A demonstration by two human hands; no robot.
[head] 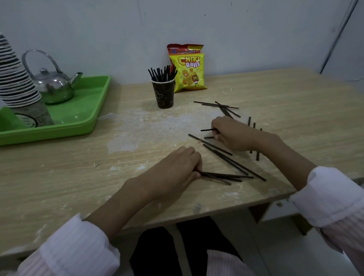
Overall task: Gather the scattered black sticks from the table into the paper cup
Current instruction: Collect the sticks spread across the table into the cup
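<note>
Roughly halfway, going by how things lie. A good bunch of black sticks is already stood up in the paper cup (164, 94), which is parked toward the far edge of the bench (72, 166), about mid-width. Plenty is left though: a small crossed pile (216, 104) between the cup and the far right corner, a few long ones (225, 156) lying diagonally toward the near edge, and a couple (257, 154) half hidden behind the right wrist.

The left hand (176, 170) is clenched on a fan of sticks (221, 176) near the near edge, the ends pinched in the grip and the rest splayed on the bench. The right hand (232, 134) is closed over a couple of short-looking sticks (207, 130), their ends poking out toward the left.

Nothing is really blocked. The snack bags (188, 71) are propped just behind the cup, so a clumsy drop-in could knock them. The green tray (86, 116) with kettle (52, 86) and cup stack (8, 73) is well off at the far left corner.
</note>
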